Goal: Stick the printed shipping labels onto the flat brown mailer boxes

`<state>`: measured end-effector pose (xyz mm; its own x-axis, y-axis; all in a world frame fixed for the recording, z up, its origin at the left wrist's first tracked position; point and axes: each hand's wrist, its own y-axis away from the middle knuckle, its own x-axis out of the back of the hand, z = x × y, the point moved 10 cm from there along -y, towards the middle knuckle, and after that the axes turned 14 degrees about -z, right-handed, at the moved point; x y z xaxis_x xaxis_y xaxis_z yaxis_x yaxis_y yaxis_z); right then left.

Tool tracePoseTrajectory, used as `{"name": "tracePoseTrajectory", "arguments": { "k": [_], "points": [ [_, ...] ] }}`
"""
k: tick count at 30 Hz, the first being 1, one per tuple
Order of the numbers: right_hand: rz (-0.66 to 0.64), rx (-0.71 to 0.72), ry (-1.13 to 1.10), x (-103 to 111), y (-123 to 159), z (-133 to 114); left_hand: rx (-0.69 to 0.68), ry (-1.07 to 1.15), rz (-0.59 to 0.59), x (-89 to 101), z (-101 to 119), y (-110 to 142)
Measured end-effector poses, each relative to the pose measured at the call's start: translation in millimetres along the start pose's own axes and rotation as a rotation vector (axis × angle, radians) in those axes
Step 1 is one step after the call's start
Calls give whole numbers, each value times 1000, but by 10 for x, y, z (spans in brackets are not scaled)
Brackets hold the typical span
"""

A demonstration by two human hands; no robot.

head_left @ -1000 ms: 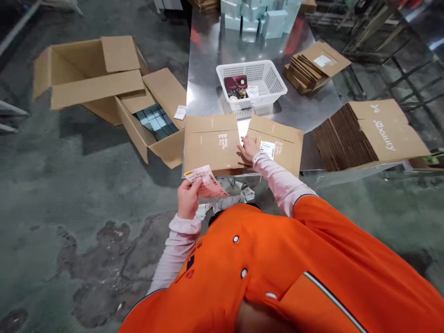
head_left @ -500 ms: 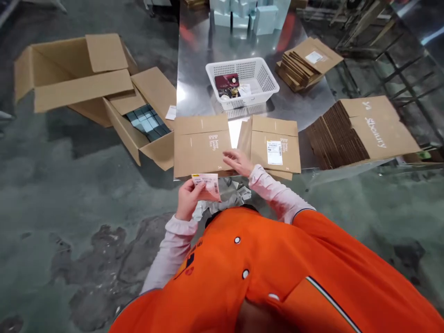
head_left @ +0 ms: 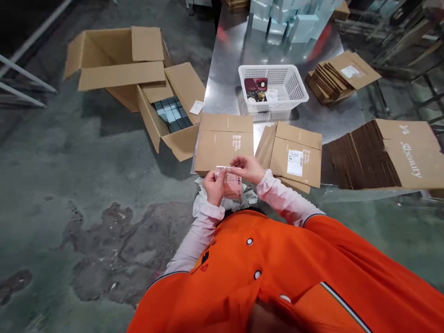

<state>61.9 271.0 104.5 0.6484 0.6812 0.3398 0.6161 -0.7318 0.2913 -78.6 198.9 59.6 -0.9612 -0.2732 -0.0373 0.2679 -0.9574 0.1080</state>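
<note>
In my left hand (head_left: 215, 186) is a shipping label sheet (head_left: 233, 186), pinched near its upper left corner. My right hand (head_left: 248, 169) has come to the sheet's top edge, its thumb and fingers closed there by the left thumb. Just beyond the hands lies a flat cardboard box (head_left: 222, 148) with white print, at the table's near edge. To its right, a second flat box (head_left: 282, 152) bears a white label (head_left: 294, 162). Crumpled pale backing paper (head_left: 249, 198) hangs below the table edge, partly behind the sheet.
A white basket (head_left: 274, 105) with cards and small items stands on the metal table (head_left: 239, 58). Folded cartons are stacked at right (head_left: 357, 155) and farther back (head_left: 333, 78). Open cartons (head_left: 121, 76) stand left, one holding dark boxes (head_left: 172, 114). Light blue boxes (head_left: 303, 28) are at the back.
My right hand has moved from above the boxes onto the top of the label sheet. The left hand still holds the sheet. The whole view has shifted and turned a little.
</note>
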Motion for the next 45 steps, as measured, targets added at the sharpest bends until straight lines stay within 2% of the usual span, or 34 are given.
{"name": "tracePoseTrajectory", "arguments": {
  "k": [3, 5, 8, 12, 15, 18, 20, 23, 26, 28, 30, 31, 33, 35, 37, 38, 39, 40, 41, 42, 43, 44, 45],
  "points": [
    [-265, -66, -42, -176, -165, 106, -16, 5, -47, 21, -34, -54],
    [-301, -84, 16, -192, -219, 136, -18, 5, -87, 33, -60, -87],
    [-140, -75, 105, -97, -252, 123, -9, -10, -101, 79, -119, -124],
    [-2, -56, 170, -111, -203, 46, 0, -26, -53, 164, -168, -148],
    [101, 33, 210, -53, -113, -152, 13, 24, -42, 197, -158, -169],
    [213, 165, 287, 113, -73, -400, 105, 159, -208, 74, -259, -208],
    [259, 177, 310, 268, -189, -406, 235, 211, -370, -59, -449, -179],
    [301, 83, 315, 519, -597, -114, 446, 260, -471, -132, -866, -27],
    [332, -87, 357, 697, -1069, 362, 566, 325, -449, -111, -1244, 209],
    [337, -222, 406, 740, -1304, 647, 629, 331, -426, -48, -1430, 428],
    [316, -294, 479, 683, -1455, 788, 689, 295, -428, 62, -1527, 680],
    [268, -271, 531, 577, -1514, 783, 711, 264, -440, 136, -1530, 798],
    [103, -127, 632, 191, -1537, 675, 734, 200, -478, 308, -1440, 970],
    [-86, 52, 672, -312, -1346, 545, 733, 148, -503, 505, -1240, 991],
    [-245, 206, 634, -751, -988, 456, 707, 100, -468, 735, -977, 807],
    [-300, 272, 597, -892, -796, 428, 676, 69, -417, 864, -833, 636],
    [-310, 310, 552, -932, -634, 425, 632, 35, -350, 993, -687, 423],
    [-239, 298, 497, -831, -531, 460, 573, -1, -274, 1112, -543, 180],
    [-88, 223, 422, -587, -478, 555, 499, -37, -198, 1209, -406, -81],
    [108, 91, 321, -251, -437, 724, 418, -66, -136, 1268, -289, -345],
    [296, -67, 188, 83, -384, 952, 345, -88, -94, 1286, -208, -602],
    [427, -208, 44, 332, -342, 1185, 288, -102, -65, 1270, -173, -843],
    [488, -307, -93, 483, -345, 1381, 258, -97, -50, 1226, -194, -1062]
  ]
}}
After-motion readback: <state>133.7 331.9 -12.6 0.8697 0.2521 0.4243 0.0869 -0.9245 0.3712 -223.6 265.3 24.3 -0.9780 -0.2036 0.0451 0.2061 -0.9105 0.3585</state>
